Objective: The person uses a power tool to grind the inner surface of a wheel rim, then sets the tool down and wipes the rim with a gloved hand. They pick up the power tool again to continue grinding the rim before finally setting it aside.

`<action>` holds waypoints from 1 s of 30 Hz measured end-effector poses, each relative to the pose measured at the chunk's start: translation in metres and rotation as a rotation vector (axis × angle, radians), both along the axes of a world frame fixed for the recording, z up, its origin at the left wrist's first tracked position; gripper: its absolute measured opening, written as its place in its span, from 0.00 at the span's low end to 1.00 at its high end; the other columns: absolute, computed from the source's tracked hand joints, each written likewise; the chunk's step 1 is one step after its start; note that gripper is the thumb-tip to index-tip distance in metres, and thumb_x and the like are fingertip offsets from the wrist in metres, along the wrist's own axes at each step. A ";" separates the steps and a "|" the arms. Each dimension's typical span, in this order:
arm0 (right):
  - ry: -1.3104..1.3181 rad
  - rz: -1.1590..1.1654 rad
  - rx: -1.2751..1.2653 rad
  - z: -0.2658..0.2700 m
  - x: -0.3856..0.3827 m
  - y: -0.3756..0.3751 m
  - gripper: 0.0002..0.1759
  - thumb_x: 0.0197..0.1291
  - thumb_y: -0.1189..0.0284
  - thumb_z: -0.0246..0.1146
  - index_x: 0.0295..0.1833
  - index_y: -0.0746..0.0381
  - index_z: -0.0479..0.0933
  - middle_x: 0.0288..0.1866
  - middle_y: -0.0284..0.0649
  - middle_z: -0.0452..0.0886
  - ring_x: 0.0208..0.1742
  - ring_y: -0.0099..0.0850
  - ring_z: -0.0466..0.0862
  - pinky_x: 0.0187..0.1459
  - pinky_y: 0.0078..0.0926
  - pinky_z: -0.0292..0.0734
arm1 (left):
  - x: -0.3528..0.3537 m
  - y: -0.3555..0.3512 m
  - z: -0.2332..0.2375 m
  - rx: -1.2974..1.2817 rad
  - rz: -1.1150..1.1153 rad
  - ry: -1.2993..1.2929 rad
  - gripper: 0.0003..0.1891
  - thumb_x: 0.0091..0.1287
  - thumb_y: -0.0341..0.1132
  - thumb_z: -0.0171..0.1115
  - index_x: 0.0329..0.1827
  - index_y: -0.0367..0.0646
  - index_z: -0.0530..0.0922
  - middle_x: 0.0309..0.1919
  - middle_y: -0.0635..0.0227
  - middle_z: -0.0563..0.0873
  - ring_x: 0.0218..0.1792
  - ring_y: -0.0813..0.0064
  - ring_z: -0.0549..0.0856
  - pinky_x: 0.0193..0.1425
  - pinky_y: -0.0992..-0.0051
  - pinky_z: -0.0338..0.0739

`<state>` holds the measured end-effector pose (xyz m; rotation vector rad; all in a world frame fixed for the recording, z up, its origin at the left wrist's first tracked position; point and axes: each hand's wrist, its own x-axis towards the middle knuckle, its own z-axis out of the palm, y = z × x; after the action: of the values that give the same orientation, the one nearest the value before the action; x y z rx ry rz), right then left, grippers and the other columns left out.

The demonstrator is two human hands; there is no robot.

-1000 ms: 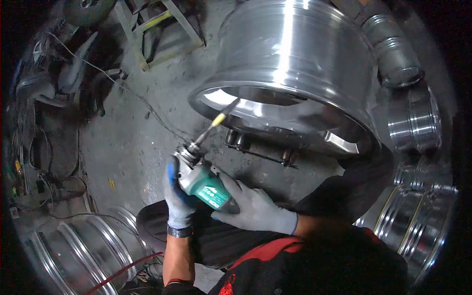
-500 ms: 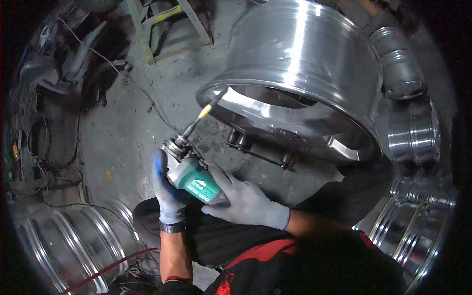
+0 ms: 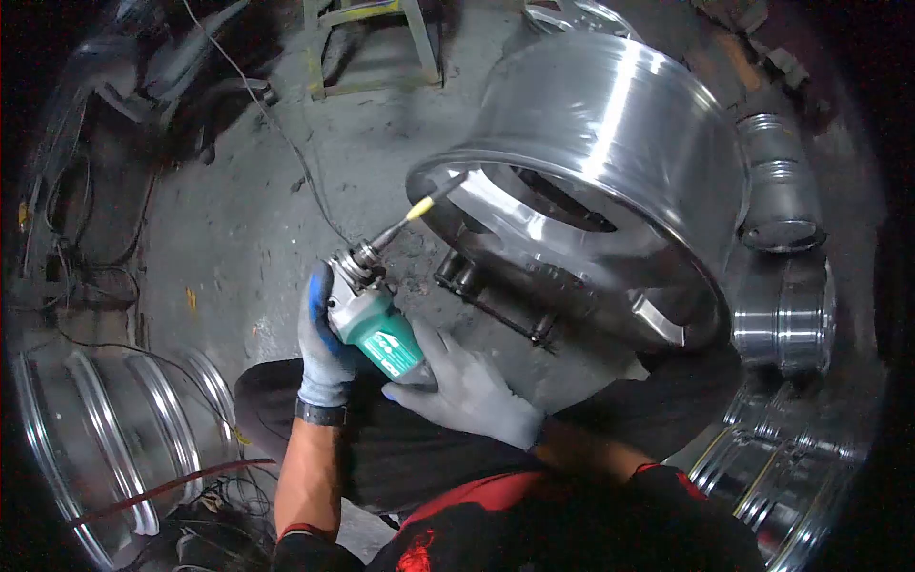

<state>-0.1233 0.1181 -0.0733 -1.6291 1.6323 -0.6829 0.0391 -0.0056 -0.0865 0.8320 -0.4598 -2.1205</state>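
Both my gloved hands are wrapped round a green angle grinder point(image 3: 386, 341). My left hand point(image 3: 324, 334) is closed on its silver head end, and my right hand point(image 3: 467, 386) grips the rear of the green body. From the grinder's head a thin rod point(image 3: 416, 210) with a yellow band points up and to the right. Its dark tip overlaps the inner edge of an opening in a large polished wheel rim point(image 3: 596, 124). The rim lies tilted in front of me, its spoke face turned my way. A dark metal stand with rollers point(image 3: 491, 300) shows beneath it.
Several silver rims point(image 3: 124, 419) stand at lower left, and more rims point(image 3: 786, 310) line the right side. A metal trestle point(image 3: 376, 48) stands on the floor at the back. A thin cable point(image 3: 276, 124) crosses the floor; a red hose point(image 3: 172, 491) lies at lower left.
My view has shifted, so the big rim sits slightly lower and more to the right. Both hands keep their hold on the grinder, and the rod tip stays at the rim opening.
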 end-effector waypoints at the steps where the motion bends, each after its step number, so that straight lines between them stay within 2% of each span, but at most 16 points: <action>1: 0.026 0.011 0.019 0.003 -0.001 -0.003 0.58 0.67 0.46 0.73 0.87 0.66 0.52 0.74 0.70 0.73 0.59 0.70 0.86 0.58 0.63 0.87 | -0.001 -0.001 -0.001 0.000 0.007 0.006 0.31 0.85 0.62 0.48 0.65 0.43 0.83 0.47 0.60 0.91 0.44 0.65 0.89 0.53 0.64 0.85; 3: 0.058 0.027 0.038 0.004 -0.002 -0.003 0.58 0.66 0.46 0.73 0.87 0.66 0.52 0.74 0.70 0.73 0.59 0.70 0.86 0.58 0.63 0.87 | 0.001 -0.002 -0.003 -0.061 0.048 -0.064 0.31 0.85 0.62 0.49 0.64 0.43 0.84 0.48 0.60 0.91 0.44 0.65 0.90 0.53 0.65 0.85; 4: 0.018 0.024 0.044 0.000 -0.004 -0.001 0.58 0.66 0.46 0.74 0.87 0.66 0.52 0.74 0.70 0.74 0.59 0.69 0.86 0.58 0.62 0.86 | 0.004 -0.003 -0.010 -0.015 -0.004 0.066 0.31 0.85 0.62 0.49 0.65 0.43 0.84 0.48 0.60 0.91 0.44 0.66 0.90 0.53 0.64 0.86; 8: -0.032 -0.042 0.050 -0.002 -0.004 0.022 0.58 0.66 0.46 0.74 0.88 0.65 0.52 0.71 0.70 0.77 0.62 0.69 0.85 0.61 0.61 0.85 | -0.006 0.010 -0.014 -0.037 0.003 0.005 0.30 0.86 0.60 0.49 0.66 0.42 0.83 0.49 0.60 0.91 0.45 0.67 0.91 0.55 0.64 0.87; 11: -0.040 -0.080 0.100 -0.005 -0.001 0.031 0.59 0.66 0.45 0.74 0.87 0.66 0.52 0.69 0.71 0.77 0.62 0.69 0.85 0.62 0.61 0.84 | -0.007 0.014 -0.016 -0.059 -0.110 -0.039 0.26 0.89 0.52 0.48 0.65 0.39 0.84 0.51 0.60 0.91 0.48 0.70 0.91 0.56 0.64 0.88; 15: -0.034 -0.053 0.069 -0.011 0.001 0.016 0.58 0.66 0.46 0.74 0.87 0.68 0.53 0.68 0.72 0.77 0.61 0.69 0.85 0.61 0.61 0.84 | 0.001 0.005 -0.017 -0.082 -0.087 -0.089 0.26 0.88 0.52 0.49 0.66 0.39 0.83 0.51 0.60 0.91 0.48 0.69 0.91 0.56 0.63 0.88; 17: -0.092 -0.010 0.018 -0.008 0.001 0.004 0.57 0.66 0.47 0.75 0.86 0.69 0.55 0.68 0.72 0.77 0.61 0.69 0.85 0.60 0.61 0.84 | 0.003 -0.003 -0.018 -0.151 0.017 -0.134 0.26 0.88 0.53 0.49 0.66 0.40 0.84 0.51 0.60 0.91 0.47 0.69 0.91 0.55 0.64 0.88; 18: -0.090 -0.007 0.014 -0.007 0.002 0.000 0.57 0.66 0.47 0.75 0.86 0.69 0.55 0.68 0.72 0.77 0.61 0.69 0.85 0.60 0.61 0.84 | 0.003 -0.004 -0.005 -0.072 0.045 -0.071 0.26 0.88 0.53 0.49 0.65 0.40 0.84 0.51 0.61 0.91 0.47 0.69 0.91 0.55 0.65 0.88; 20: -0.079 -0.029 -0.047 -0.004 0.005 -0.004 0.55 0.63 0.52 0.80 0.84 0.68 0.60 0.65 0.67 0.81 0.62 0.64 0.87 0.60 0.55 0.85 | 0.006 -0.007 -0.003 -0.164 0.084 -0.143 0.26 0.88 0.53 0.49 0.64 0.40 0.84 0.49 0.61 0.92 0.46 0.70 0.91 0.55 0.67 0.87; 24: -0.078 -0.034 0.015 0.003 0.007 -0.004 0.56 0.62 0.51 0.80 0.84 0.68 0.60 0.65 0.69 0.80 0.62 0.64 0.87 0.61 0.55 0.85 | 0.005 -0.005 0.008 -0.161 0.059 -0.155 0.26 0.88 0.53 0.49 0.62 0.40 0.85 0.47 0.62 0.92 0.46 0.71 0.91 0.55 0.69 0.86; 26: -0.078 -0.028 -0.058 -0.003 0.008 0.001 0.58 0.65 0.48 0.75 0.86 0.70 0.54 0.64 0.73 0.80 0.60 0.71 0.85 0.60 0.62 0.84 | 0.007 -0.006 -0.003 -0.177 0.039 -0.190 0.26 0.88 0.53 0.49 0.62 0.40 0.85 0.47 0.62 0.91 0.45 0.72 0.91 0.54 0.69 0.86; 30: -0.112 -0.044 -0.062 -0.002 0.012 0.000 0.58 0.65 0.48 0.76 0.86 0.70 0.55 0.63 0.74 0.80 0.60 0.71 0.85 0.60 0.62 0.84 | 0.007 -0.007 -0.007 -0.184 0.042 -0.216 0.26 0.88 0.53 0.49 0.61 0.39 0.86 0.47 0.62 0.91 0.45 0.73 0.91 0.53 0.70 0.86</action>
<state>-0.1113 0.1178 -0.0752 -1.5733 1.5849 -0.8402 0.0465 -0.0130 -0.0937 0.9589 -0.7320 -1.9240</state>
